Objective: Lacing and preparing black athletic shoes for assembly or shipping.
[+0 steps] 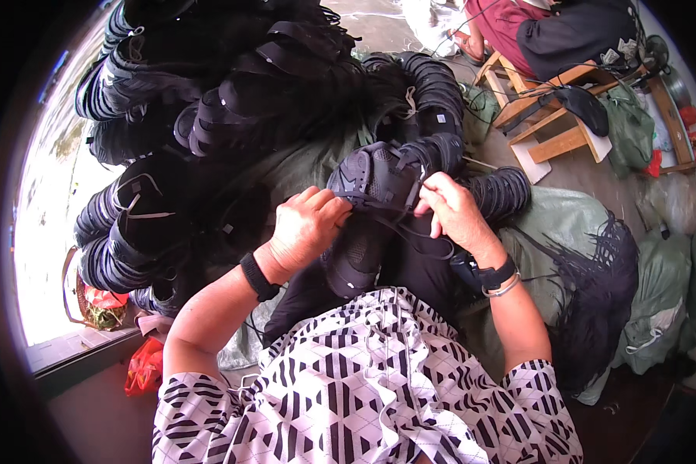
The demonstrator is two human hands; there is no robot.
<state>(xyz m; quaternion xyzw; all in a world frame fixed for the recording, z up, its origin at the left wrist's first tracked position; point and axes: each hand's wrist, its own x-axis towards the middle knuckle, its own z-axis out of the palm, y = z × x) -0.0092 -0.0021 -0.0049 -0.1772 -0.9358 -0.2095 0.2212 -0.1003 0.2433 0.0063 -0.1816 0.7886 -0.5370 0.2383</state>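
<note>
A dark grey and black shoe upper [380, 178] with mesh panels lies in front of me, above my lap. My left hand [309, 224] is closed at its near left edge, the fingertips pinching it. On its right side my right hand [452, 213] is closed, thumb and finger together on a thin black shoelace [429, 254] that loops down below the upper. The exact spot of that pinch is partly hidden by the fingers. Another black shoe upper [354, 259] rests on my lap, just under the first.
Tall piles of nested black shoe uppers [116, 259] rise at left and ahead. Another stack [503, 193] lies right of my hands. A bundle of black laces [595, 294] drapes over a pale green sack [557, 213]. Beyond are a wooden stool [561, 143] and a seated person [510, 35].
</note>
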